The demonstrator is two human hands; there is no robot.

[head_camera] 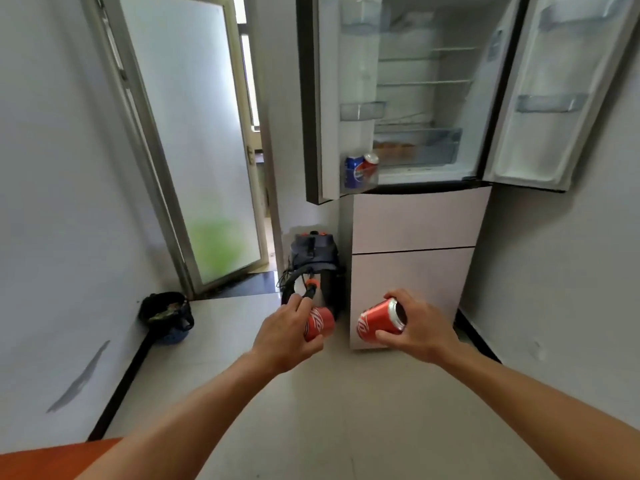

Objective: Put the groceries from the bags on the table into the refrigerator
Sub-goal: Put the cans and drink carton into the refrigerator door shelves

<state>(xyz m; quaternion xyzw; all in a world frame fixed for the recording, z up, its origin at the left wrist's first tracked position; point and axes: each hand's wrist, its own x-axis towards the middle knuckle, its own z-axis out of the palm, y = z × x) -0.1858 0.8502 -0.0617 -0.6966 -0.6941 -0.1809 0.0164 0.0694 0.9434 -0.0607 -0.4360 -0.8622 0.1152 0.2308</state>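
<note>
The refrigerator (420, 216) stood wide open for loading, left hand (287, 336) wrapped round one cola can (320, 323), right hand (420, 327) round a second cola can (375, 322), both held low, short of the shelved cans (360, 169) at the left door's bottom edge.

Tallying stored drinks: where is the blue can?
Head view: the blue can sits in the refrigerator's open left door, lowest bin, left of a red can.

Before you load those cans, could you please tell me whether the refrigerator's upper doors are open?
Open: both upper doors stand wide, shelves showing.
</note>
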